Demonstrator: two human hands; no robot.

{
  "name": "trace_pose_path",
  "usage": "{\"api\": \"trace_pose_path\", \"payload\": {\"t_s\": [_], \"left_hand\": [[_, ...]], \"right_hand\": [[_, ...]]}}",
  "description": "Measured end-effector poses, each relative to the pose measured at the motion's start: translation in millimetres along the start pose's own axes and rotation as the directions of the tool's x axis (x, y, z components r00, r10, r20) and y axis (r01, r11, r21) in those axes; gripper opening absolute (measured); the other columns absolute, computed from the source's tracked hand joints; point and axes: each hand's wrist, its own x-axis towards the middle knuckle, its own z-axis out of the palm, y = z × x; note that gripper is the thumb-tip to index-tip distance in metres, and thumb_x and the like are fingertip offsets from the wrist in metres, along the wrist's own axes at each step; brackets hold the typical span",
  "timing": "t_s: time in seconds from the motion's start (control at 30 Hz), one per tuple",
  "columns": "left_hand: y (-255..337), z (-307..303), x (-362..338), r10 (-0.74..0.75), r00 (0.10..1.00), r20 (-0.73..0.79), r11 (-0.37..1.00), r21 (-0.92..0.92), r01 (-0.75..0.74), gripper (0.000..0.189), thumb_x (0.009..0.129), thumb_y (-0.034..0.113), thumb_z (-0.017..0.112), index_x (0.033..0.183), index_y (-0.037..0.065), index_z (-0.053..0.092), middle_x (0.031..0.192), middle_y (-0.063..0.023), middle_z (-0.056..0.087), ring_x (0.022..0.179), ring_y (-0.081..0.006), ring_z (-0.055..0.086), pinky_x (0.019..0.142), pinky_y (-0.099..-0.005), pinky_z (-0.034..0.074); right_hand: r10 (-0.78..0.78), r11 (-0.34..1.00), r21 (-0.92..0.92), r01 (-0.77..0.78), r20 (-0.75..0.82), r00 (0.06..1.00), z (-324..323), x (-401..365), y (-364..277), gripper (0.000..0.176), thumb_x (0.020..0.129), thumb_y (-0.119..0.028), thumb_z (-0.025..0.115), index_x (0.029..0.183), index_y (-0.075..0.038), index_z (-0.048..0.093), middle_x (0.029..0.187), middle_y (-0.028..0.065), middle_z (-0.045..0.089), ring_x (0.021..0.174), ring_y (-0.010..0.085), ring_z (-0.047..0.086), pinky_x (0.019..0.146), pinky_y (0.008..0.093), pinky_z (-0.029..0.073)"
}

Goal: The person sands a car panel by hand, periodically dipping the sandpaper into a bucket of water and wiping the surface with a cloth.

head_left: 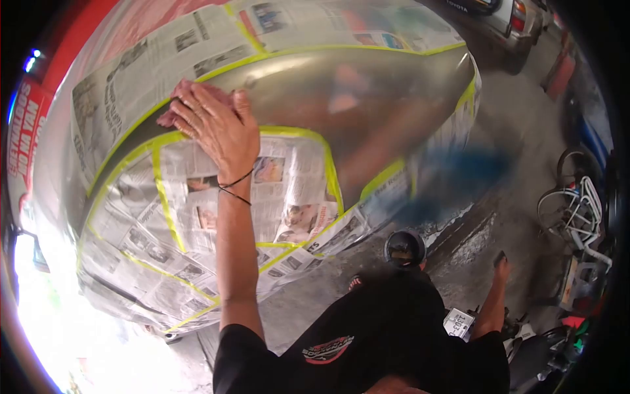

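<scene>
My left hand (222,134) presses a bunched pink cloth (168,119) against the bare grey body panel (289,88) of a vehicle, near the panel's left end. The fingers lie over the cloth, and part of it is hidden beneath the palm. Newspaper masking (226,190) held by yellow-green tape (333,172) surrounds the panel. My right hand (503,266) hangs low on the right, away from the vehicle. Its fingers are closed around a small dark thing (501,257), too small to name.
A dark round container (405,249) is by the vehicle, above my dark shirt. A blurred blue shape (453,177) lies to the panel's right. A bicycle (577,210) stands at the right, a motorbike (541,348) at the lower right, and another car (502,20) at the top right.
</scene>
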Motion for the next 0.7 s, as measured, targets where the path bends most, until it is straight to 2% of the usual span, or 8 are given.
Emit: {"api": "trace_pose_path", "payload": {"t_s": [0.1, 0.17, 0.23, 0.3, 0.43, 0.53, 0.6, 0.7], "left_hand": [[28.2, 19.6, 16.3, -0.03, 0.999, -0.037, 0.989, 0.145, 0.035, 0.075, 0.116, 0.047, 0.049, 0.163, -0.011, 0.042, 0.172, -0.0321, 0.041, 0.163, -0.0526, 0.032, 0.129, -0.0736, 0.023], [57.7, 32.7, 22.6, 0.039, 0.987, 0.155, 0.95, 0.301, -0.084, 0.071, 0.115, 0.043, 0.052, 0.163, -0.01, 0.045, 0.172, -0.0299, 0.043, 0.163, -0.0503, 0.033, 0.129, -0.072, 0.024], [103.9, 59.0, 12.6, 0.105, 0.986, 0.126, 0.946, 0.293, -0.138, 0.072, 0.112, 0.042, 0.055, 0.164, -0.008, 0.046, 0.173, -0.0283, 0.043, 0.164, -0.0479, 0.033, 0.131, -0.0702, 0.023], [161.6, 82.7, 0.1, 0.143, 0.958, 0.249, 0.973, 0.14, -0.182, 0.079, 0.109, 0.048, 0.057, 0.166, -0.006, 0.045, 0.174, -0.0275, 0.042, 0.166, -0.0461, 0.032, 0.134, -0.0683, 0.019], [263.6, 138.5, -26.0, 0.158, 0.936, 0.316, 0.982, 0.053, -0.184, 0.085, 0.107, 0.054, 0.056, 0.167, -0.005, 0.045, 0.175, -0.0276, 0.04, 0.168, -0.0442, 0.028, 0.136, -0.0677, 0.015], [326.1, 182.8, -48.3, 0.2, 0.906, 0.373, 0.977, -0.005, -0.213, 0.09, 0.106, 0.057, 0.055, 0.168, -0.006, 0.042, 0.177, -0.0277, 0.038, 0.17, -0.0438, 0.023, 0.137, -0.0682, 0.011], [370.4, 211.0, -71.8, 0.352, 0.805, 0.477, 0.925, -0.048, -0.376, 0.094, 0.105, 0.058, 0.055, 0.169, -0.009, 0.039, 0.178, -0.0294, 0.035, 0.171, -0.0444, 0.019, 0.137, -0.0686, 0.008], [443.2, 230.8, -73.5, 0.331, 0.792, 0.513, 0.94, -0.108, -0.324, 0.097, 0.105, 0.059, 0.055, 0.17, -0.011, 0.035, 0.179, -0.0308, 0.031, 0.171, -0.0464, 0.017, 0.137, -0.0682, 0.006]], "right_hand": [[-0.001, 1.0, 0.004, 0.0, 0.079, 0.997, 21.8, 19.4, 26.0, 0.06, 0.113, -0.041, 0.052, 0.151, 0.004, 0.065, 0.15, 0.0297, 0.067, 0.139, 0.0487, 0.064, 0.116, 0.0545, 0.049], [-0.013, 1.0, -0.003, 0.013, 0.046, 0.999, 34.4, 8.5, 8.2, 0.059, 0.112, -0.04, 0.054, 0.149, 0.005, 0.066, 0.146, 0.03, 0.07, 0.136, 0.0496, 0.065, 0.114, 0.0552, 0.049], [-0.032, 0.999, -0.008, 0.032, 0.01, 0.999, 52.3, 15.8, 6.5, 0.058, 0.111, -0.038, 0.055, 0.147, 0.006, 0.067, 0.142, 0.0304, 0.072, 0.134, 0.0505, 0.067, 0.113, 0.0559, 0.05], [-0.037, 0.953, -0.298, 0.061, 0.084, 0.996, 77.9, 41.3, 38.9, 0.052, 0.111, -0.035, 0.057, 0.141, 0.005, 0.071, 0.137, 0.0302, 0.074, 0.13, 0.0505, 0.068, 0.111, 0.0555, 0.051], [0.099, 0.976, -0.206, -0.064, 0.162, 0.982, 98.1, 20.1, 3.7, 0.049, 0.112, -0.034, 0.057, 0.138, 0.005, 0.072, 0.133, 0.0289, 0.075, 0.128, 0.0514, 0.069, 0.11, 0.055, 0.052], [-0.024, 0.996, -0.079, 0.038, 0.178, 0.984, 110.5, -8.7, 19.5, 0.056, 0.113, -0.043, 0.055, 0.139, 0.004, 0.072, 0.128, 0.0335, 0.076, 0.126, 0.0529, 0.07, 0.107, 0.0535, 0.053], [0.048, 0.996, -0.087, -0.036, 0.146, 0.988, 110.6, -27.3, 18.7, 0.054, 0.113, -0.039, 0.056, 0.138, 0.006, 0.071, 0.127, 0.0325, 0.076, 0.124, 0.0493, 0.073, 0.106, 0.0522, 0.054], [0.157, 0.987, 0.004, -0.162, 0.233, 0.96, 87.4, -49.4, 3.5, 0.046, 0.114, -0.029, 0.058, 0.145, 0.003, 0.068, 0.138, 0.029, 0.074, 0.133, 0.0465, 0.068, 0.112, 0.0507, 0.051]]}}
